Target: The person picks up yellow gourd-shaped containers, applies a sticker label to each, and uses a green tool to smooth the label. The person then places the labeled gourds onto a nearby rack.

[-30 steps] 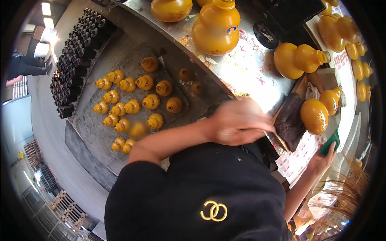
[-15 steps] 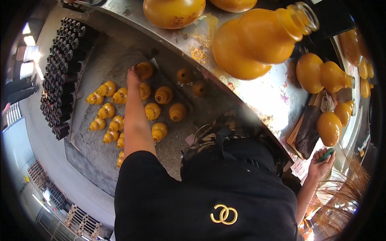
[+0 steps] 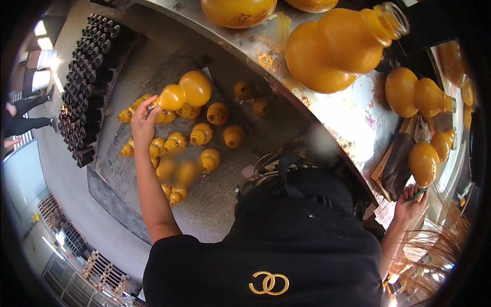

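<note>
The left hand [image 3: 143,118] grips a yellow gourd bottle [image 3: 185,92] by its neck, lifted above the small gourds [image 3: 202,134] clustered on the grey mat [image 3: 215,204]. The right hand [image 3: 409,203] is closed around a green pen [image 3: 417,194] near the bench's [image 3: 353,123] right edge, beside a dark cloth [image 3: 396,166].

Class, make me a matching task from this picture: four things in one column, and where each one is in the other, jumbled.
Things:
1. small yellow gourd bottle
2. green pen
3. big gourd bottle
4. rack of dark bottles

Places:
A. lying on the shiny bench top
B. in the right hand
C. far left, on the floor
D. held by its neck in the left hand

Pairs: 1-D, 2-B, 3-A, 4-C
</note>
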The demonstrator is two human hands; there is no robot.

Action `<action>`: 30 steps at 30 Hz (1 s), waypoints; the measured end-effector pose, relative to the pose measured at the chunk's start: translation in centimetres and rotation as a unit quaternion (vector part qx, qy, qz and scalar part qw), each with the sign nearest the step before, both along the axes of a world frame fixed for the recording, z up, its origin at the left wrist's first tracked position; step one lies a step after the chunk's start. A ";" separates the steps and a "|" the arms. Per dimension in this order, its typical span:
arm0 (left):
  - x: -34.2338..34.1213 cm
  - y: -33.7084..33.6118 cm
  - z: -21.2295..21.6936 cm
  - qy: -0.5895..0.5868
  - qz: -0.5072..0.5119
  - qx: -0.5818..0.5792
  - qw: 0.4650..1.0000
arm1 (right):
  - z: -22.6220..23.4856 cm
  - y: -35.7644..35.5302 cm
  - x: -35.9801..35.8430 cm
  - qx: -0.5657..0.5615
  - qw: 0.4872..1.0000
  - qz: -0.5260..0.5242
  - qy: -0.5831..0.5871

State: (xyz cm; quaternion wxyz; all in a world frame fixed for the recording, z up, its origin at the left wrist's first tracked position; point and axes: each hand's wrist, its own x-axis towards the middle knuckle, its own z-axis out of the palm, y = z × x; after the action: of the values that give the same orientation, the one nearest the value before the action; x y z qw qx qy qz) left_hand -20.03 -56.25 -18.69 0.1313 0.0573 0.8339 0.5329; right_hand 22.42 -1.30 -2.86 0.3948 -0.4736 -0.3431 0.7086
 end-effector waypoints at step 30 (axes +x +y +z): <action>15.2 16.5 33.1 0.454 -0.396 -0.162 0.781 | -5.6 0.6 7.7 -0.047 0.959 -0.015 0.281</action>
State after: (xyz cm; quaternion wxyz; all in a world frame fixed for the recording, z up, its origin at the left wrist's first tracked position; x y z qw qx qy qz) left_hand -4.84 -39.79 14.40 -0.0561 0.5957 0.7751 0.2032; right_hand 30.15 -0.66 -8.47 0.4635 -0.2787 -0.1779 0.8221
